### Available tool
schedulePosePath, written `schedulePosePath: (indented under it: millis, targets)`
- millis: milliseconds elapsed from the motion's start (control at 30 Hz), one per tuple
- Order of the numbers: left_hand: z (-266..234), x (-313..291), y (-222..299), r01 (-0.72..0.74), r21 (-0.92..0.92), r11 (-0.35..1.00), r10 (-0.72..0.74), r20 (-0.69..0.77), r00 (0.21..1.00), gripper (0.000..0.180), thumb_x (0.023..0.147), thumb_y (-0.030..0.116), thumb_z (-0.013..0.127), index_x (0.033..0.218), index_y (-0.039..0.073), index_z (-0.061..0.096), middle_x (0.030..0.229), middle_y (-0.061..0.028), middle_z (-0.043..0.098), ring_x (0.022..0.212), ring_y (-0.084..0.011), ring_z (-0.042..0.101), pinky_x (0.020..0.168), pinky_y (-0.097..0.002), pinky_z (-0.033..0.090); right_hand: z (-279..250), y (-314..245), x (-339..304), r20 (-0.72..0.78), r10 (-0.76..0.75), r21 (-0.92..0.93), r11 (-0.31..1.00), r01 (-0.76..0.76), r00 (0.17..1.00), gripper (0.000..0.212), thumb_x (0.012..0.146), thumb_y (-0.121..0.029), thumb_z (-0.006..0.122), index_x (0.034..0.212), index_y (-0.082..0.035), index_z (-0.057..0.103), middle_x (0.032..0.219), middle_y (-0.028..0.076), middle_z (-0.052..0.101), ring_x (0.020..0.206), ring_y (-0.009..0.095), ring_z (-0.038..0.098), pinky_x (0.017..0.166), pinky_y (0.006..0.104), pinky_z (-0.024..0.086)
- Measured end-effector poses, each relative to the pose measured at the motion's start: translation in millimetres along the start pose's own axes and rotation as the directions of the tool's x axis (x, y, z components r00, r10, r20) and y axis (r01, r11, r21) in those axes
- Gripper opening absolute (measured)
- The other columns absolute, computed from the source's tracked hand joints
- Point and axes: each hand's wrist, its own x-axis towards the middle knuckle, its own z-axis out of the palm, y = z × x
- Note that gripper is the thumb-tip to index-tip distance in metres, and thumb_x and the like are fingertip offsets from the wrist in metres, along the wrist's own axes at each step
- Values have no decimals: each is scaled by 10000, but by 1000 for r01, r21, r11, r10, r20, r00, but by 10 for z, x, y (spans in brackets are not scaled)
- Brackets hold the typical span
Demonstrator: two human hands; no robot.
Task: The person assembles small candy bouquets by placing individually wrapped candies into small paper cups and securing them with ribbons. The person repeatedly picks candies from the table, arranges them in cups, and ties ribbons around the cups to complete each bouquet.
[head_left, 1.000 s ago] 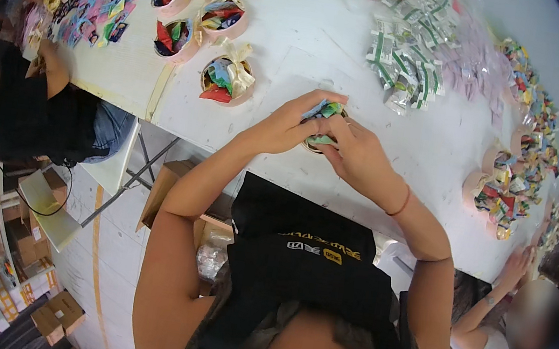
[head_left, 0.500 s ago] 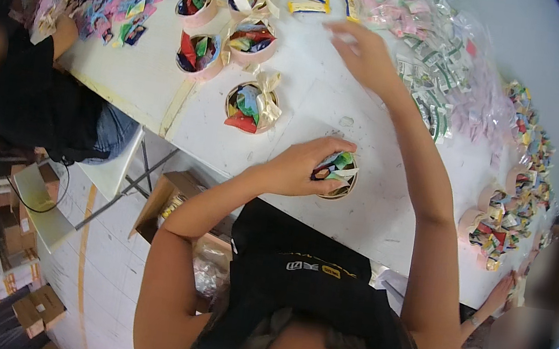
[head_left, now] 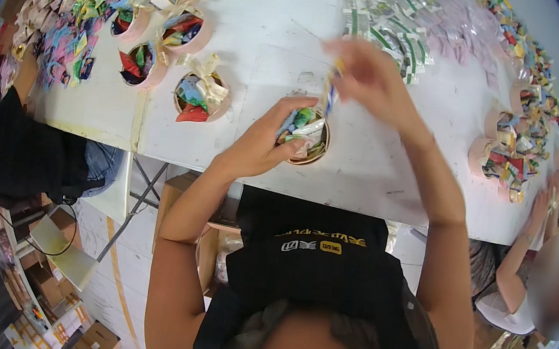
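Observation:
My left hand (head_left: 261, 138) curls round the left side of a small round box (head_left: 327, 142) near the table's front edge. Green, blue and whitish wrapped sweets (head_left: 305, 125) fill its opening, partly hidden by my fingers. Above the box's far right rim, my right hand (head_left: 374, 87) is closed on a slim yellow, blue and white wrapped packet (head_left: 332, 91), which motion smears. To the left stands a similar pink box with a cream ribbon bow (head_left: 214, 90), filled with sweets.
Several more filled pink boxes (head_left: 189, 32) stand at the back left. Heaps of sweets lie far left, and green-and-white packets (head_left: 391, 23) at the back. Filled boxes (head_left: 483, 155) line the right side. A co-worker sits at the left, another person's hands (head_left: 550, 196) are at the right.
My right hand has come back from the far packets toward the box, now with a yellow-and-blue packet. The view has shifted; a whitish packet shows more plainly on top in the box.

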Motion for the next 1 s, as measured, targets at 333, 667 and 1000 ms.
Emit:
schedulePosePath:
  millis: [333,667,1000]
  targets:
    - [301,135,46,109,-8,994,-109,-28,994,618,884,128,699,1431,59,421,1450,-133,467,1259,-229,509,1077,-338,391,323,-8,-982,136,-358,-691,634,348,924,269,785,-73,762,1042,-104,689,928,54,583,812,258,589,694,362,490]
    - [584,177,-6,53,-88,995,-62,-106,992,693,785,146,808,1374,39,460,1490,-175,442,1334,-258,473,1104,-372,400,-1246,620,-1106,-875,-174,-234,969,-81,452,195,973,-124,563,1079,-22,690,993,92,667,942,153,620,786,277,506]
    - [835,664,-5,-158,293,943,164,6,986,551,864,152,742,1351,36,512,1427,-138,521,1264,-247,505,1075,-367,392,-2257,688,-780,-559,-453,-824,401,-401,695,265,833,-115,671,1079,-20,697,1049,198,677,1009,382,625,891,444,503]
